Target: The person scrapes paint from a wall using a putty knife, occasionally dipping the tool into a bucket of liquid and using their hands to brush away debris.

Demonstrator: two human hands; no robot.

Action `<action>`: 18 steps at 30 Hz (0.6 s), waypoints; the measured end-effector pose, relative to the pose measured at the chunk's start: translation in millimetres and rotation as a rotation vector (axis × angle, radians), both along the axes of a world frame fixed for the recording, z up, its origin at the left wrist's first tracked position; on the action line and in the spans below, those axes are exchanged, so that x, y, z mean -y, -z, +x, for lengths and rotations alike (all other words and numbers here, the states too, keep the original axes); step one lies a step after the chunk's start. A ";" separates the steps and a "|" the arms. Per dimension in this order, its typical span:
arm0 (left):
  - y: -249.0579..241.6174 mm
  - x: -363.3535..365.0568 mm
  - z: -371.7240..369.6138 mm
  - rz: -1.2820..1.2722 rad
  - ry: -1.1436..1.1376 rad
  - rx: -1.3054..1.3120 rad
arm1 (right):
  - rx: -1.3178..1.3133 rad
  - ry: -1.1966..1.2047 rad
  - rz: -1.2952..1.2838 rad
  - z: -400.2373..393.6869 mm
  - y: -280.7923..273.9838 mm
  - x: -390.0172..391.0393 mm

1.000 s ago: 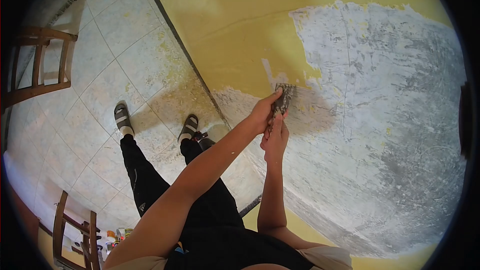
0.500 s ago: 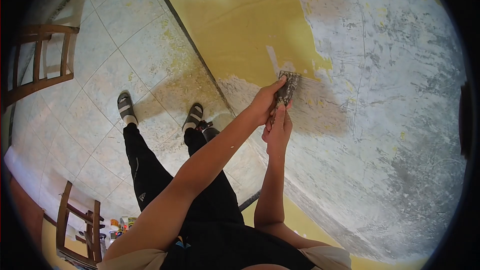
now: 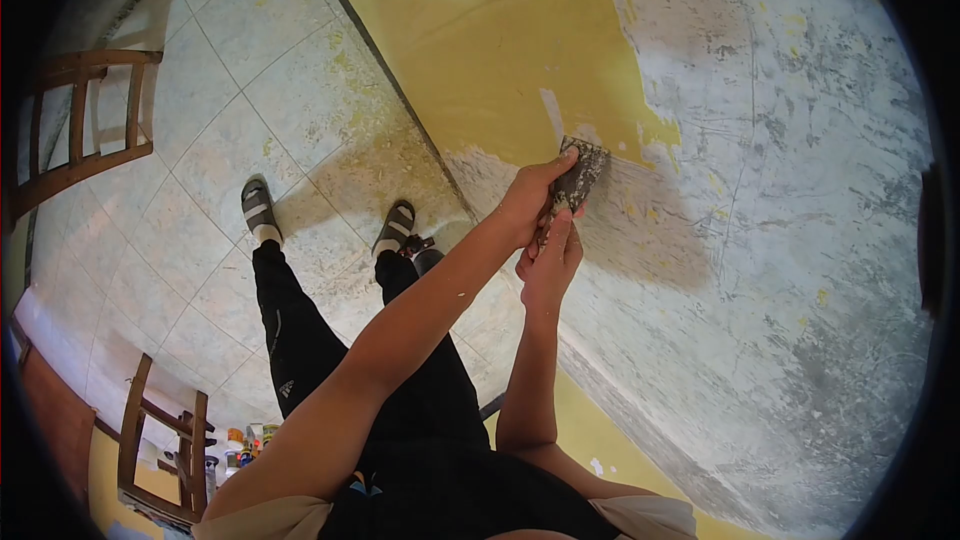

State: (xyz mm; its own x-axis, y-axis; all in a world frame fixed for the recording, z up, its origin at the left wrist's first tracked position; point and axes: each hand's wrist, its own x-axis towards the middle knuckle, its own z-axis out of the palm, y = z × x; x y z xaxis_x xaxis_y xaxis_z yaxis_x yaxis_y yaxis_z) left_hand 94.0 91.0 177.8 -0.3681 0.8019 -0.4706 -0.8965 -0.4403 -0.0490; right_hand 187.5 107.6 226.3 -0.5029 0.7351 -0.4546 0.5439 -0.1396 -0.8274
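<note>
**Yellow paint scraped from a wall**

Yellow paint (image 3: 500,50) meets bare grey plaster (image 3: 780,220) where a metal scraper (image 3: 578,178) presses against the wall. The left hand (image 3: 525,208) grips it, fingers closed along the blade's upper edge. The right hand (image 3: 548,265) wraps the handle just below. Tiled floor (image 3: 210,140) lies beneath.

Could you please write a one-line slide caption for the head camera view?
Both hands, left hand and right hand, press a scraper against a wall where yellow paint meets bare plaster.
</note>
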 end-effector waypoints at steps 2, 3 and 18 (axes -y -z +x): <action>4.3 3.0 -1.9 0.007 0.023 -0.026 | -0.038 0.002 0.009 0.2 3.4 1.2; 7.4 2.9 -1.6 0.018 0.044 -0.052 | -0.037 0.005 0.005 1.4 4.9 0.6; 15.8 -0.4 -10.5 -0.032 -0.030 -0.110 | -0.097 -0.044 0.021 -8.4 21.6 -5.5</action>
